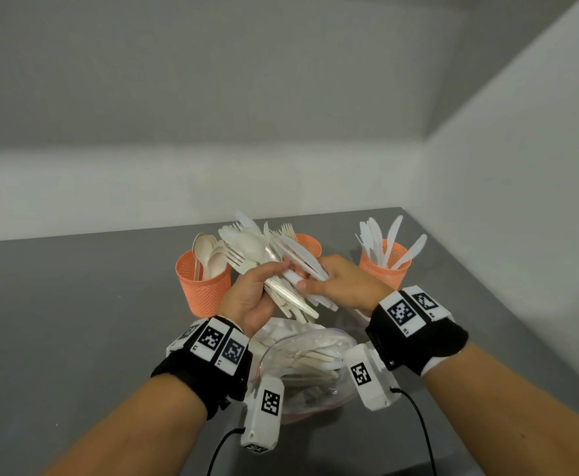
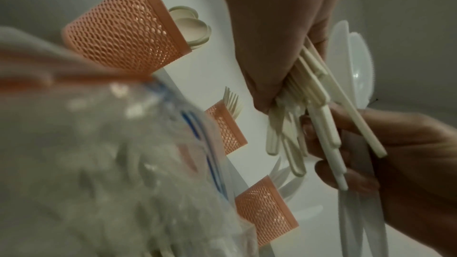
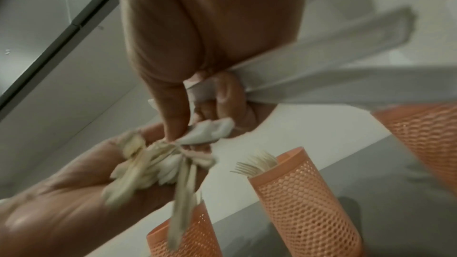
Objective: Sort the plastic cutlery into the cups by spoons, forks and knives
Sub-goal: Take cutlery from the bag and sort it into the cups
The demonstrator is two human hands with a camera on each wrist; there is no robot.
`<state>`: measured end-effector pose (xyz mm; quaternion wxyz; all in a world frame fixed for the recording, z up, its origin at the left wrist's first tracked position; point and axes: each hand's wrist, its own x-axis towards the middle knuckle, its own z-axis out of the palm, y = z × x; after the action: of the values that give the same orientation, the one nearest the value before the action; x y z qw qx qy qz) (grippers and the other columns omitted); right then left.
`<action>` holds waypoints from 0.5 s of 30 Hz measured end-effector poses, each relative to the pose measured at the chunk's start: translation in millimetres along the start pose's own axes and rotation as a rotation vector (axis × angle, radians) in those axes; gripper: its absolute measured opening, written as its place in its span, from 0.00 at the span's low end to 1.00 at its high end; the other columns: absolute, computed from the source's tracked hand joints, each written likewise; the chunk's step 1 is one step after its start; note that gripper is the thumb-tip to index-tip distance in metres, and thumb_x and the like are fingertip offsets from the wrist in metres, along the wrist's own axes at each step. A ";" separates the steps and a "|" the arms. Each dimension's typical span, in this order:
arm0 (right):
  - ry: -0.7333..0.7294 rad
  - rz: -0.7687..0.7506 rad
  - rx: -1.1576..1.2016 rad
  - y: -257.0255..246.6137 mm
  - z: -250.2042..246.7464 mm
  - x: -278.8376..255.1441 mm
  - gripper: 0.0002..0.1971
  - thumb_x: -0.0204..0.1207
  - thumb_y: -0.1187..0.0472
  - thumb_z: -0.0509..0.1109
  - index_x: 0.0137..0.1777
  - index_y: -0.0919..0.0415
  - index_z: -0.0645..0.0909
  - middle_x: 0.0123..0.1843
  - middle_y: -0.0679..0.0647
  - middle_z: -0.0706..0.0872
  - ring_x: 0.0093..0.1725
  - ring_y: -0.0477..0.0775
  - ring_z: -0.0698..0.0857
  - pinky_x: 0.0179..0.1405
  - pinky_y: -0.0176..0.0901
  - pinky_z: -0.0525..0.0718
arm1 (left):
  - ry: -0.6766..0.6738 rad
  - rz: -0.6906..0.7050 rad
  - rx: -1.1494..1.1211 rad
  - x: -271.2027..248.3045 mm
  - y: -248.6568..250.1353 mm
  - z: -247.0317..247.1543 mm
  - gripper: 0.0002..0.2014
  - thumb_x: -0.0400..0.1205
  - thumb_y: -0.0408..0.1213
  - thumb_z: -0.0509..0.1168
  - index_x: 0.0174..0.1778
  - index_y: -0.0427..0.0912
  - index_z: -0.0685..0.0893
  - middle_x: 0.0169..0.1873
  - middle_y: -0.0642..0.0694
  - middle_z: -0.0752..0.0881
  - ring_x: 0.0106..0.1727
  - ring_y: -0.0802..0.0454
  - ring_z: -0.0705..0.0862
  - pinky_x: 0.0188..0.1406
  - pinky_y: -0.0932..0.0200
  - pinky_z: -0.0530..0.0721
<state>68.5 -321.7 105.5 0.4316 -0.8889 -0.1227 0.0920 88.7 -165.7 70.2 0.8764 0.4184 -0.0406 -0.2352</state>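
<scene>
L hand [image 1: 252, 297] clamps mixed bundle [image 1: 274, 266]; R hand [image 1: 341, 286] pinching knives [image 1: 307, 261] shd slide them clear, then drop in 2 o'clock cup [image 1: 384, 269].

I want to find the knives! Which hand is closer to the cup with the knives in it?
Right. The right hand is just beside the knife cup, on its left. The left hand is farther left, next to the spoon cup.

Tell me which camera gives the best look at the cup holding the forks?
The right wrist view: the fork cup stands close and unobstructed, tines poking over its rim. In the head view the held cutlery bundle hides most of it. The left wrist view shows it small and partly behind the plastic bag.
</scene>
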 end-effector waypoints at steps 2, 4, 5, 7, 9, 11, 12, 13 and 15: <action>-0.013 0.063 0.041 7.8 -7.0 2.3 0.07 0.77 0.58 0.68 0.53 0.57 0.82 0.52 0.52 0.88 0.57 0.56 0.86 0.66 0.52 0.79 | 0.006 0.028 0.031 -1.1 2.6 -0.2 0.11 0.73 0.29 0.66 0.51 0.32 0.85 0.44 0.36 0.89 0.47 0.43 0.89 0.58 0.44 0.84; -0.038 0.085 0.012 13.8 -10.4 5.5 0.11 0.77 0.55 0.67 0.58 0.54 0.81 0.50 0.51 0.88 0.58 0.58 0.86 0.68 0.58 0.77 | 0.012 0.055 0.078 -1.0 4.4 -1.3 0.10 0.77 0.27 0.64 0.52 0.32 0.83 0.40 0.39 0.90 0.43 0.45 0.90 0.49 0.46 0.88; -0.053 0.083 -0.006 14.4 -9.8 5.8 0.12 0.78 0.55 0.66 0.59 0.56 0.80 0.46 0.51 0.87 0.57 0.59 0.86 0.68 0.60 0.77 | 0.013 0.061 0.109 -0.7 4.5 -1.6 0.08 0.78 0.26 0.62 0.52 0.32 0.82 0.37 0.40 0.90 0.40 0.46 0.90 0.46 0.46 0.89; -0.052 0.045 0.007 13.0 -4.7 4.4 0.12 0.80 0.56 0.63 0.61 0.59 0.77 0.37 0.49 0.83 0.49 0.57 0.86 0.63 0.55 0.80 | 0.003 0.060 0.172 -0.8 3.2 2.7 0.10 0.79 0.26 0.62 0.55 0.30 0.81 0.37 0.38 0.89 0.38 0.44 0.90 0.44 0.44 0.89; -0.023 -0.010 0.035 9.5 1.3 -0.2 0.13 0.81 0.55 0.63 0.60 0.60 0.76 0.33 0.47 0.79 0.34 0.48 0.82 0.45 0.41 0.83 | -0.009 0.059 0.222 0.1 0.0 7.2 0.13 0.80 0.24 0.61 0.60 0.27 0.79 0.42 0.34 0.88 0.40 0.41 0.90 0.38 0.46 0.89; -0.004 -0.060 0.014 8.2 4.1 -3.2 0.08 0.82 0.55 0.62 0.53 0.57 0.78 0.30 0.46 0.76 0.26 0.39 0.76 0.31 0.30 0.76 | -0.005 0.052 0.241 1.9 -1.6 8.9 0.14 0.80 0.24 0.61 0.62 0.27 0.78 0.46 0.33 0.88 0.43 0.42 0.90 0.39 0.49 0.89; -0.007 -0.072 -0.018 8.8 3.0 -3.5 0.06 0.82 0.55 0.61 0.50 0.55 0.78 0.28 0.46 0.75 0.24 0.39 0.75 0.29 0.29 0.74 | 0.001 0.048 0.242 3.4 -2.2 7.6 0.15 0.79 0.24 0.62 0.62 0.27 0.78 0.48 0.33 0.87 0.45 0.42 0.90 0.43 0.48 0.89; -0.014 -0.069 -0.061 10.6 0.5 -3.4 0.07 0.83 0.54 0.59 0.48 0.53 0.78 0.28 0.47 0.75 0.24 0.39 0.75 0.29 0.30 0.74 | 0.014 0.041 0.246 5.4 -2.5 6.1 0.15 0.79 0.25 0.63 0.63 0.27 0.78 0.49 0.34 0.87 0.47 0.43 0.89 0.46 0.47 0.89; -0.037 -0.030 -0.146 15.7 -7.8 -5.2 0.09 0.83 0.53 0.57 0.45 0.52 0.77 0.29 0.48 0.75 0.28 0.45 0.75 0.34 0.36 0.75 | 0.055 0.035 0.249 8.3 -0.9 3.0 0.11 0.79 0.24 0.63 0.57 0.29 0.80 0.42 0.38 0.89 0.42 0.48 0.89 0.42 0.52 0.89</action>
<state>67.8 -338.4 98.2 0.3648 -0.9142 -0.1505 0.0926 94.9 -172.0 70.4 0.8225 0.5293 -0.0527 -0.2015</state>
